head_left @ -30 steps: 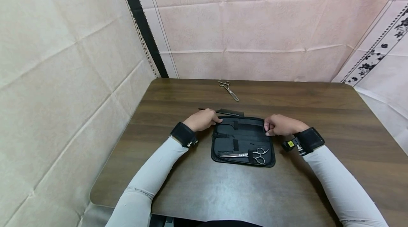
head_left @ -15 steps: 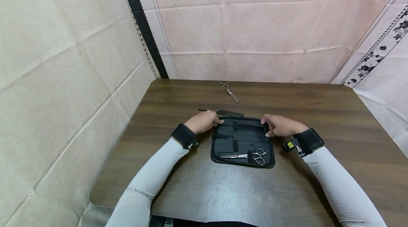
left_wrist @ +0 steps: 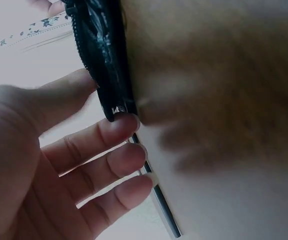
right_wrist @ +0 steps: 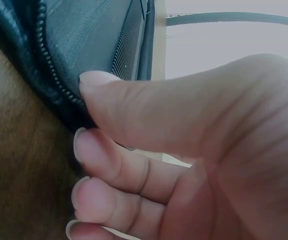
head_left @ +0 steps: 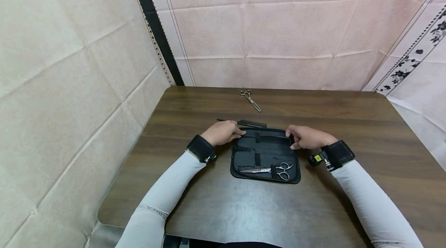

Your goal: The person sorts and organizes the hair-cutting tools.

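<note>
A black zippered case (head_left: 268, 149) lies spread out on the table, with a pair of silver scissors (head_left: 259, 170) strapped along its near side. At its far left corner, my left hand (head_left: 223, 132) pinches the edge; in the left wrist view the thumb (left_wrist: 71, 95) is on one side of the zipper rim and the fingertips on the other. My right hand (head_left: 309, 137) grips the far right corner, its thumb (right_wrist: 109, 97) over the zipper and the other fingers curled beneath. Just behind the case rests a black tail comb (head_left: 252, 124), its thin tail partly behind my left hand.
Near the back edge of the wooden table (head_left: 195, 186) lies a pair of thinning scissors (head_left: 253, 103). A pale cloth (head_left: 285, 31) hangs behind the table, and another cloth wall (head_left: 69, 97) runs along the left side.
My right index finger has shifted toward the far right corner of the case. My left hand has slid slightly right along the far edge. The case stays almost in place.
</note>
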Demonstrator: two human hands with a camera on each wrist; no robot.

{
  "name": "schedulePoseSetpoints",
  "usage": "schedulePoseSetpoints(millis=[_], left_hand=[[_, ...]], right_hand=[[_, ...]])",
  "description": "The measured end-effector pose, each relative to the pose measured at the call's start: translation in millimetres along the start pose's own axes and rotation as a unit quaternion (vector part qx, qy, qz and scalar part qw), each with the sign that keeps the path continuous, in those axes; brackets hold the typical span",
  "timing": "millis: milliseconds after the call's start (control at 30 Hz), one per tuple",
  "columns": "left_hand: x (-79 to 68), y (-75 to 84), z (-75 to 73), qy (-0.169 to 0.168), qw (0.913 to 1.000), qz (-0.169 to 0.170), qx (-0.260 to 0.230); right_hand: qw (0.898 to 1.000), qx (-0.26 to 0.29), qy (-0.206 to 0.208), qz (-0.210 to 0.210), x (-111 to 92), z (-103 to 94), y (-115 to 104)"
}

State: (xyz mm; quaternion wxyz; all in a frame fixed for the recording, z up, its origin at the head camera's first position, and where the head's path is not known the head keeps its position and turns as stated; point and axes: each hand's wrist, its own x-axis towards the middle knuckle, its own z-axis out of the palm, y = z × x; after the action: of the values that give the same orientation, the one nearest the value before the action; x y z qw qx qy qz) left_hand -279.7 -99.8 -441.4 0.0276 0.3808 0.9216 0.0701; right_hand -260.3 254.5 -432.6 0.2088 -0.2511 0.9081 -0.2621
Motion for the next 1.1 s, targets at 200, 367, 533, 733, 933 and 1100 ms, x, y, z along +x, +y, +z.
schedulePoseSetpoints(millis=[200, 367, 533, 733, 933, 1100], left_hand=[[0.7, 2.3, -1.7, -0.008, 0.9999, -0.011, 0.007], [2.2, 3.1, -1.7, -0.013, 0.9981, -0.06, -0.01], [2.2, 2.6, -0.2, -0.011, 0.9932, -0.113, -0.026], [1.8, 3.3, 0.3, -0.01, 0.9908, -0.132, -0.031], [2.7, 4.6, -0.3, -0.015, 0.9926, -0.12, -0.013], [3.8, 5.9, -1.6, -0.011, 0.9941, -0.108, 0.005]], right_hand=[[1.0, 0.006, 0.001, 0.0, -0.3, -0.1, -0.5], [1.0, 0.007, -0.003, -0.005, 0.7, 1.0, 0.3], [1.0, 0.004, -0.006, -0.007, 1.5, 2.0, 1.5], [1.0, 0.003, -0.006, -0.006, 1.6, 2.2, 2.6], [1.0, 0.001, -0.01, -0.004, 0.9, 0.5, 4.0], [1.0, 0.003, -0.015, -0.009, 0.2, -1.9, 4.0]])
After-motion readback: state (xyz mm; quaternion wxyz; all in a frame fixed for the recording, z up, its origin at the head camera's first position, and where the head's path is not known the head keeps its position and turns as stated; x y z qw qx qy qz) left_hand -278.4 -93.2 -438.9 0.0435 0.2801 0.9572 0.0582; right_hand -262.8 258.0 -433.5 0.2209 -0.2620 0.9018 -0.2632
